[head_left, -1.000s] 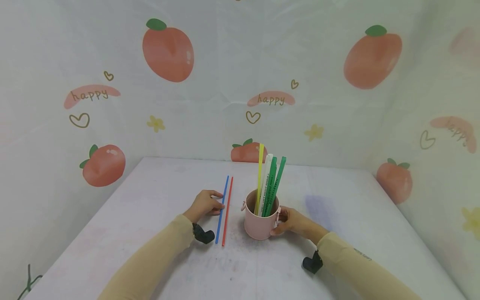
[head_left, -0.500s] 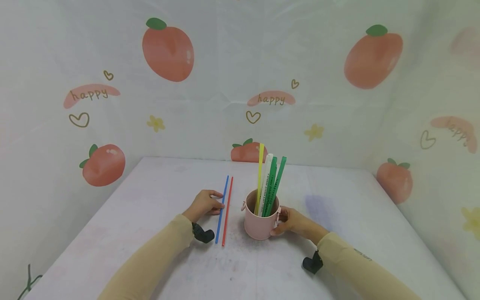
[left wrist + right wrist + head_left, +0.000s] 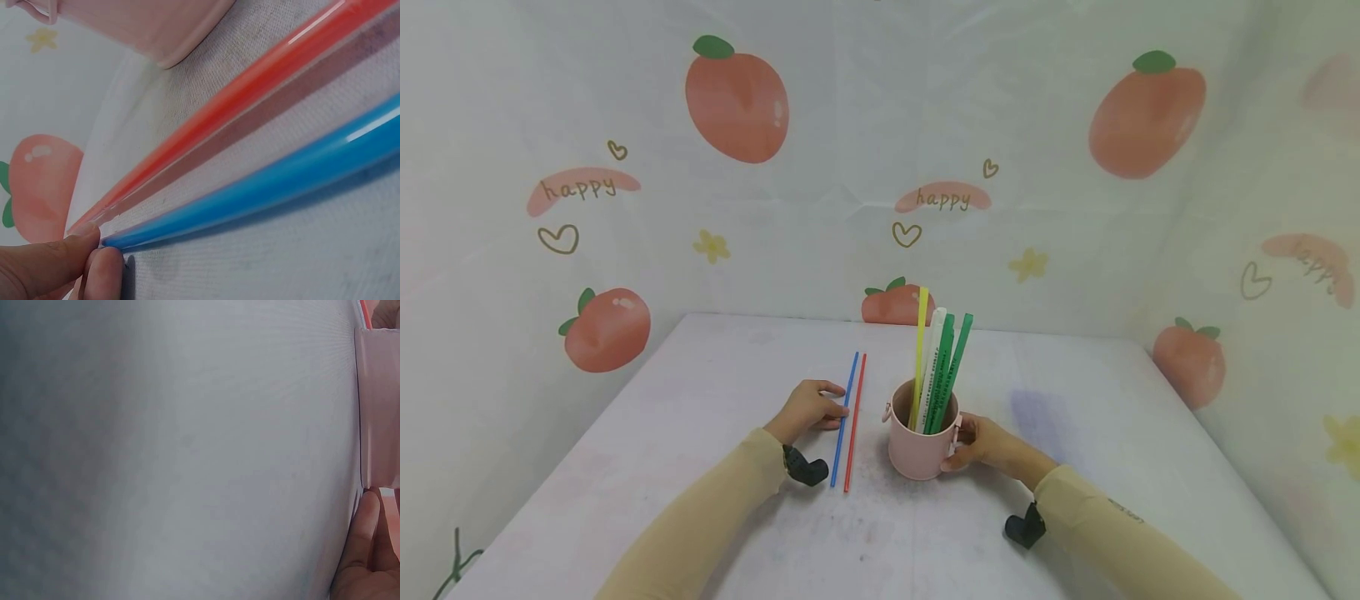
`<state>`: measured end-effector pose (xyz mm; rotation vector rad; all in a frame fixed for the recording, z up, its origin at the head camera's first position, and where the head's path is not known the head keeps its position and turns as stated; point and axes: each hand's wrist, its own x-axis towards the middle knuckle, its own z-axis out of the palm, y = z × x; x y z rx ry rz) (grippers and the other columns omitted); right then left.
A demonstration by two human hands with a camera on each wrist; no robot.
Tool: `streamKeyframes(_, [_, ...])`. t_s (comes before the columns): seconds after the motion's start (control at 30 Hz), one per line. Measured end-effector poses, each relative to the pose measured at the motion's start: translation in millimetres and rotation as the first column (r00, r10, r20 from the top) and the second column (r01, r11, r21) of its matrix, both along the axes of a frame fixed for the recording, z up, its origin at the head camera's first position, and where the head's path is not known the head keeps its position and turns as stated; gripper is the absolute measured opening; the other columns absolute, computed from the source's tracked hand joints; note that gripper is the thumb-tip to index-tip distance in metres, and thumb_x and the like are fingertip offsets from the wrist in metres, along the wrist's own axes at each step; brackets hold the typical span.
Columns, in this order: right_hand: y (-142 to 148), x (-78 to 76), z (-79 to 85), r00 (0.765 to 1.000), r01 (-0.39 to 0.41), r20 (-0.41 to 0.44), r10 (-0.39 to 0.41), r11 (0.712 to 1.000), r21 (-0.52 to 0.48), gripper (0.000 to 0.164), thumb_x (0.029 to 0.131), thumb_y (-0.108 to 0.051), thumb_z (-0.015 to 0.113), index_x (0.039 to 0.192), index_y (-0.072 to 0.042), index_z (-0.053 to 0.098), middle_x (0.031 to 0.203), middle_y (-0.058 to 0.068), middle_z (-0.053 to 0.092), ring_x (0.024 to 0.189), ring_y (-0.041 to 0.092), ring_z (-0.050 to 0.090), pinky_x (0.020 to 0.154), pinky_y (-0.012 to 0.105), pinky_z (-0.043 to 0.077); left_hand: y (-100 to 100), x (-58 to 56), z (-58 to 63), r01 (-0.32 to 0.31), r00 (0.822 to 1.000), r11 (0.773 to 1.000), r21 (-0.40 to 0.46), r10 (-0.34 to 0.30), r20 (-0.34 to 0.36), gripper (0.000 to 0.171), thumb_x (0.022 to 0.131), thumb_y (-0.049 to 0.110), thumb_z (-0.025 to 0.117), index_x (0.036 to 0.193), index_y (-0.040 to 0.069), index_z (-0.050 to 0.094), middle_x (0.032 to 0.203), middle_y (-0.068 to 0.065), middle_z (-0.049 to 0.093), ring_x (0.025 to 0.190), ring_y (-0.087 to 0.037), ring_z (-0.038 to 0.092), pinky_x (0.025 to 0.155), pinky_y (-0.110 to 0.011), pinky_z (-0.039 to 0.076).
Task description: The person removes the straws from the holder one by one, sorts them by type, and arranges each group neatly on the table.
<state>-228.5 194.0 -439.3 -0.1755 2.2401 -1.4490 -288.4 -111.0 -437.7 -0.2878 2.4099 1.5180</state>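
In the head view, my left hand (image 3: 811,412) pinches the middle of a thin blue straw (image 3: 838,450) lying on the table; the left wrist view shows thumb and finger at the blue straw (image 3: 250,194). Just right of it a red straw (image 3: 854,425) lies almost parallel. My right hand (image 3: 992,446) grips the right side of a small pink bucket (image 3: 917,457), thumb toward the front, fingers partly hidden behind. Inside lean a yellow strip (image 3: 922,325), a white printed strip (image 3: 933,358) and green printed strips (image 3: 958,350). Only the edge of the pink bucket (image 3: 378,412) enters the right wrist view.
All of this stands on a white cloth-covered table (image 3: 700,483). A white curtain (image 3: 820,233) printed with fruit and hearts hangs behind and at both sides. A small ring handle (image 3: 887,412) sticks out at the bucket's left. A green cord (image 3: 458,567) shows at lower left.
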Motion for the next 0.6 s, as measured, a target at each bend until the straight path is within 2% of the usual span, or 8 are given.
streamKeyframes(0.43, [0.4, 0.4, -0.5, 1.000, 0.004, 0.002, -0.004, 1.000, 0.004, 0.075, 0.072, -0.008, 0.085, 0.137, -0.002, 0.049, 0.133, 0.016, 0.054, 0.119, 0.029, 0.048, 0.110, 0.055, 0.035, -1.2, 2.4, -1.0, 0.007, 1.000, 0.998, 0.064, -0.006, -0.016, 0.043, 0.082, 0.001, 0.075, 0.123, 0.002, 0.063, 0.089, -0.012, 0.067, 0.061, -0.010, 0.063, 0.060, -0.024, 0.058])
streamKeyframes(0.6, [0.8, -0.1, -0.9, 1.000, -0.002, -0.005, 0.002, 1.000, 0.000, 0.075, 0.072, -0.008, 0.085, 0.137, -0.002, 0.049, 0.133, 0.016, 0.054, 0.120, 0.029, 0.048, 0.110, 0.054, 0.035, -2.2, 3.4, 3.0, 0.002, 1.000, 0.998, 0.065, -0.002, -0.008, 0.041, 0.084, 0.005, 0.074, 0.123, 0.002, 0.062, 0.086, -0.011, 0.067, 0.065, -0.012, 0.062, 0.061, -0.023, 0.058])
